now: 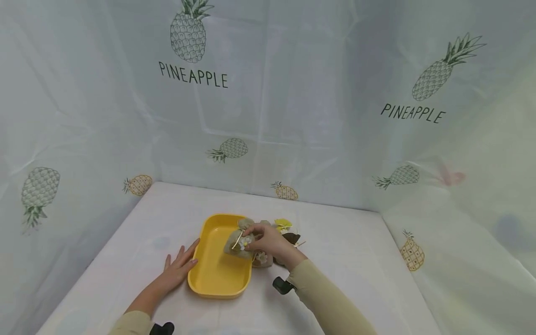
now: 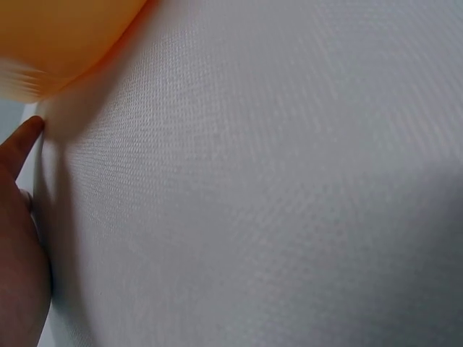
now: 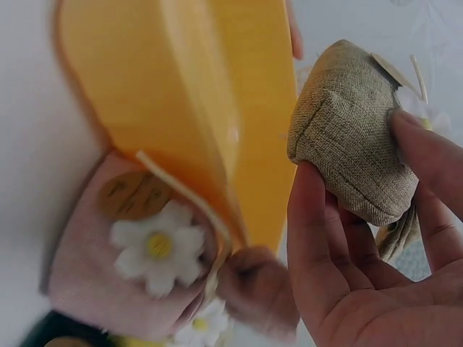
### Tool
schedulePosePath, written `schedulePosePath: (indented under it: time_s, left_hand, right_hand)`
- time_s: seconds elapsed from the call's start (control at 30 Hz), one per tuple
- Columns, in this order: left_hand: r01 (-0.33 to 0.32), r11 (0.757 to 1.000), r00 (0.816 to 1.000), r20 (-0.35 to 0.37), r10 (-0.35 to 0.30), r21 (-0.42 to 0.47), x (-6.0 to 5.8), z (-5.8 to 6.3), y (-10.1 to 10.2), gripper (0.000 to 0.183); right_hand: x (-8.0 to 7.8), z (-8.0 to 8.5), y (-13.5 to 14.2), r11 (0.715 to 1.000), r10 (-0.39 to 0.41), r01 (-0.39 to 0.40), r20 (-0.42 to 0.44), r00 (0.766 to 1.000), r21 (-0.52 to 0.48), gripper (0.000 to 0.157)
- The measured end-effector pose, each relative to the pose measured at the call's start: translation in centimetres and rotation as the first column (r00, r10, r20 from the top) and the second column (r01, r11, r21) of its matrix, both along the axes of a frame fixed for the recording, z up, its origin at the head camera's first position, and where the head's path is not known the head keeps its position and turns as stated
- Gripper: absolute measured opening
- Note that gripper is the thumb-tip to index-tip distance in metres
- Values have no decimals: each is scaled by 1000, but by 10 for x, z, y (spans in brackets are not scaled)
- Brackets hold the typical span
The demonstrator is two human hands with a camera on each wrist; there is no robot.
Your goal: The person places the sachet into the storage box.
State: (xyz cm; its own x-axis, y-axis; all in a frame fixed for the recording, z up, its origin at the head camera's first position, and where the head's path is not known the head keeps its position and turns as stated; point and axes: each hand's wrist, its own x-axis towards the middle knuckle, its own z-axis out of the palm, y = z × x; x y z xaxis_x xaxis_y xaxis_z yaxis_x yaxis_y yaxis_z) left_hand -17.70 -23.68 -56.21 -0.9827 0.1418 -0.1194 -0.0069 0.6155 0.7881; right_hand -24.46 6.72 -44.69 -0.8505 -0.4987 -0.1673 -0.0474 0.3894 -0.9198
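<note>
A small tan cloth drawstring pouch (image 1: 234, 242) with a white flower is pinched between the thumb and fingers of my right hand (image 1: 270, 239), above the right side of a yellow tray (image 1: 217, 281). In the right wrist view, the pouch (image 3: 347, 137) shows its woven base, and the fingers curl under it. My left hand (image 1: 177, 269) lies with fingers spread against the tray's left side. A pink drawstring pouch (image 3: 123, 282) with a white flower and an oval tag sits just right of the tray, partly hidden by the right arm in the head view.
Right of the tray, beyond the right hand, lie a dark brown pouch (image 1: 291, 238) and a yellow item (image 1: 283, 224), partly covered. A white cloth covers the table (image 1: 335, 270). Pineapple-printed curtains (image 1: 293, 93) enclose its back and sides.
</note>
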Motion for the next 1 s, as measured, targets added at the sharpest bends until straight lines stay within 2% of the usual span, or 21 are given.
schedulePosePath:
  time_s: [0.2, 0.53, 0.8, 1.0]
  left_hand:
    - [-11, 1000, 1000, 9, 11, 10, -1, -2, -1, 66]
    - [-11, 1000, 1000, -14, 11, 12, -1, -5, -2, 65]
    - [-16, 1000, 1000, 6, 16, -1, -3, -6, -1, 67]
    - [-25, 1000, 1000, 6, 25, 5, 0, -4, 0, 66]
  right_hand:
    - [-13, -2, -23, 999, 29, -29, -1, 1000, 28, 21]
    - [-33, -10, -55, 998, 52, -51, 26, 998, -40, 22]
    - [-47, -22, -71, 999, 24, -23, 18, 1000, -47, 24]
    - [-59, -31, -82, 999, -46, 45, -11, 999, -24, 26]
